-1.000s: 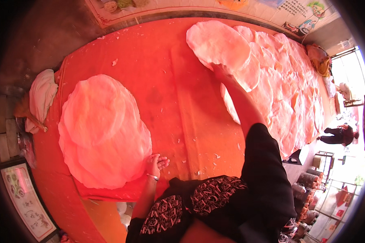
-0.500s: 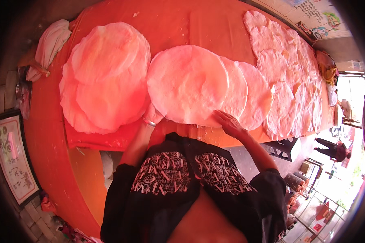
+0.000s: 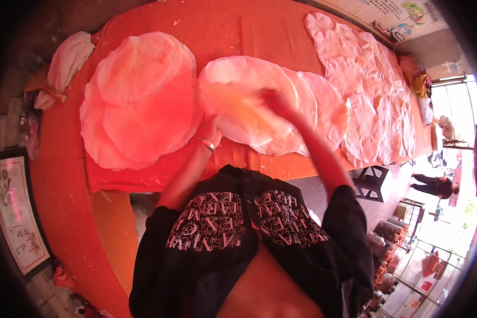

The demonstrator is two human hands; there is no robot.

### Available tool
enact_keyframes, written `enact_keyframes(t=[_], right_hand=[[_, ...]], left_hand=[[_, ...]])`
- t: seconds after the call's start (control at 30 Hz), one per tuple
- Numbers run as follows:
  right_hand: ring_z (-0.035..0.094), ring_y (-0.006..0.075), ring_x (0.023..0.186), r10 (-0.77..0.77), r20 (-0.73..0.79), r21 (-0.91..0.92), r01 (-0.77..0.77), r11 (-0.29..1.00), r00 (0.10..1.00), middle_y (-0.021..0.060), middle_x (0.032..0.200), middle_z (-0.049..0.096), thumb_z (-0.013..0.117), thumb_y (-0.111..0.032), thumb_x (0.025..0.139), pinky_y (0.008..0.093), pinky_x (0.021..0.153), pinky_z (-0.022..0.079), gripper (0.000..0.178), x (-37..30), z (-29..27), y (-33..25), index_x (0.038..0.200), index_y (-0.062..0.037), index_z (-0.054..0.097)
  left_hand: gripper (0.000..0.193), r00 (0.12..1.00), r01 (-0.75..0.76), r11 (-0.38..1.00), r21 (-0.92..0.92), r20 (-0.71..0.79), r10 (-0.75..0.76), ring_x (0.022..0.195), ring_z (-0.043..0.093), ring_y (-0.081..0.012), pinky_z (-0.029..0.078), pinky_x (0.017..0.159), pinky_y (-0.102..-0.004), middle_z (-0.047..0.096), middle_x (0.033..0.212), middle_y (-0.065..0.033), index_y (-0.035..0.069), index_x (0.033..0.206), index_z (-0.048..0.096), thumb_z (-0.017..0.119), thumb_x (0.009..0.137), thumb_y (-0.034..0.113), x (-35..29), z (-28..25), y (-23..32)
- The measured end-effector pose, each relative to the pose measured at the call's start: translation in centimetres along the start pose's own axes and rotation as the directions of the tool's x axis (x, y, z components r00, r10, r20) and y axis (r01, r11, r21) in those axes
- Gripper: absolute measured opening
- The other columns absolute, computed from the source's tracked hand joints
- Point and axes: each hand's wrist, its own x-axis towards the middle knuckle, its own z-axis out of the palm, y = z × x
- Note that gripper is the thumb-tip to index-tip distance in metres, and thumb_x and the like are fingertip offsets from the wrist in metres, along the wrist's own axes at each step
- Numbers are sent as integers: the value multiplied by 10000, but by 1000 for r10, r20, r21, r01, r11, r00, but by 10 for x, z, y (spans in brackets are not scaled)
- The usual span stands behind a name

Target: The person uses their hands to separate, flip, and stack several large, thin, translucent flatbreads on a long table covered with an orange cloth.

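Thin, pale, round flatbread-like sheets lie on a red-covered table. The uppermost sheet (image 3: pixel 244 69) of a small fanned row lies in front of me, with two more sheets (image 3: pixel 328 114) showing beneath its right side. My left hand (image 3: pixel 210 129), a silvery band on its wrist, is closed at the sheet's near left edge; its fingertips are partly hidden. Over the middle of the same sheet is my right hand (image 3: pixel 274 100), smeared by motion, its fingers not readable. The sheet's near part looks rumpled and blurred there.
A pile of larger round sheets (image 3: pixel 138 116) lies on the left of the table (image 3: pixel 238 32). Many overlapping sheets (image 3: pixel 371 95) cover its right end. A pale cloth (image 3: pixel 71 58) lies at the far left corner. A dark crate (image 3: pixel 370 184) stands beyond the near right edge; a person (image 3: pixel 434 185) is farther off.
My right hand has moved from the sheet's near edge up and left over its middle. My left hand has shifted slightly right and up along the edge. The sheet's outline has changed.
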Motion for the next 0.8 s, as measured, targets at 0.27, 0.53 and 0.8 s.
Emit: enact_keyframes(t=[0.27,0.53,0.8], right_hand=[[585,257,891,-468,-119,-543,337,769,875,136,965,602,403,-7,775,283,741,462,336,-38,-178,-144,1060,-69,568],[374,257,1192,-519,436,-639,659,397,736,92,1234,458,474,-18,708,444,1004,241,504,-47,-57,38,1200,-128,464],[168,358,1274,-217,79,-535,225,815,973,209,1364,208,556,-388,769,482,1021,152,732,-107,3,96,1328,-52,224]], left_hand=[[352,986,164,983,-80,-18,-166,1021,513,-207,435,864,-364,540,1088,-50,84,1115,476,542,787,192,4,-57,-5],[508,947,225,892,-392,305,-104,1105,456,-221,388,921,-389,487,1198,-60,87,1220,403,527,808,357,-11,-7,26],[446,999,48,992,113,-22,-46,1009,506,-194,428,864,-344,531,1102,-62,63,1182,431,576,763,101,22,-33,5]])
